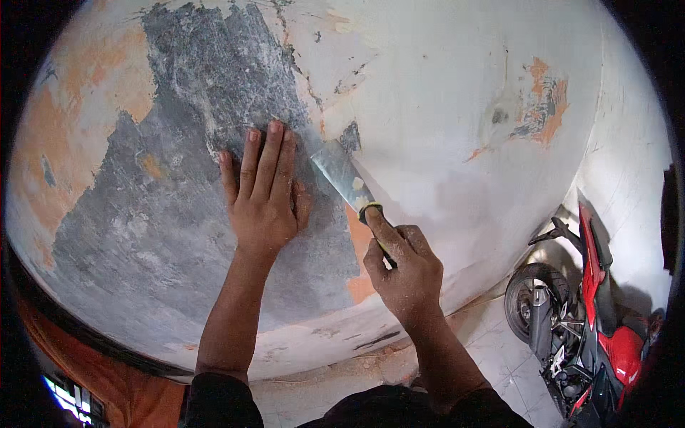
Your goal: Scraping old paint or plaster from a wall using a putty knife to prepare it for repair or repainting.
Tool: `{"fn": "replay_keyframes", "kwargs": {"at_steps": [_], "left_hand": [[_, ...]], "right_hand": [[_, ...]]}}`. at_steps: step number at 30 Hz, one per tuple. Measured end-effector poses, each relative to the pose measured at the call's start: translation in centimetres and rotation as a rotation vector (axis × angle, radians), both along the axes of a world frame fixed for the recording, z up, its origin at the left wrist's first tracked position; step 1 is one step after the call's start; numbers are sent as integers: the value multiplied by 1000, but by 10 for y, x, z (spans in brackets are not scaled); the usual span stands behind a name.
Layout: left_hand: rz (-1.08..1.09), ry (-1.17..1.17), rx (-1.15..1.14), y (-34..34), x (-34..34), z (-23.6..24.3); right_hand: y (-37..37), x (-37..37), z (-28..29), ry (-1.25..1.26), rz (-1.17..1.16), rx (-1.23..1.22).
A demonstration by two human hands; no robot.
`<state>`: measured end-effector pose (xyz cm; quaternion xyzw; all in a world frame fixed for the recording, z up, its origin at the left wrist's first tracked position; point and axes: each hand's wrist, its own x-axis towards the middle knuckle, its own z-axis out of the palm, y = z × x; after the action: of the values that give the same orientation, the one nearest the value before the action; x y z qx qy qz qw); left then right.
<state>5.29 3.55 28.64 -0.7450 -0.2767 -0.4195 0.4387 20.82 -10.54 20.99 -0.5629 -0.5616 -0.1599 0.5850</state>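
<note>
My left hand (pixel 264 189) lies flat on the wall, fingers stretched upward over a bare grey patch (pixel 171 214). To its right, my right hand (pixel 407 267) is wrapped round the black and yellow handle of a scraper (pixel 339 171). The scraper's wide metal blade tilts up and to the left, its tip at the border between the grey patch and the white paint (pixel 442 107). Pale smears mark the blade. A small dark chipped spot (pixel 349 137) sits just above the blade, and a strip of orange undercoat (pixel 359 250) shows below it.
Orange, peeled paint (pixel 78 107) covers the wall's left side. Another chipped patch (pixel 546 103) is at the upper right. A red and black motorcycle (pixel 599 321) stands on the tiled floor (pixel 499 342) at the lower right. Orange cloth (pixel 107 378) hangs at the lower left.
</note>
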Motion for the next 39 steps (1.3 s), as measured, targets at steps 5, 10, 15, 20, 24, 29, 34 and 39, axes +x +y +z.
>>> {"fn": "replay_keyframes", "kwargs": {"at_steps": [5, 10, 15, 20, 24, 29, 34, 39], "left_hand": [[-52, -37, 17, -1, -3, -2], [-47, -46, -13, -4, -1, 0], [-43, -46, 8, -1, -4, -4], [-79, -23, -6, 1, -2, -5], [-70, -20, -17, -1, -7, -4], [-96, -18, -33, -1, -4, -4], [-59, -53, -23, -3, -3, -4], [-67, -60, -16, -4, -4, -2]], "right_hand": [[-15, -6, -14, -11, -13, -65], [-10, -8, 4, -2, 8, -77], [-19, -7, -10, -27, 10, -98], [-4, -5, -2, -31, 9, -4], [-12, -14, -16, 16, 18, -81], [-1, -13, -6, 22, 27, -47], [-14, -15, -21, 13, 11, -100], [-13, -13, 1, 51, 54, -141]]}}
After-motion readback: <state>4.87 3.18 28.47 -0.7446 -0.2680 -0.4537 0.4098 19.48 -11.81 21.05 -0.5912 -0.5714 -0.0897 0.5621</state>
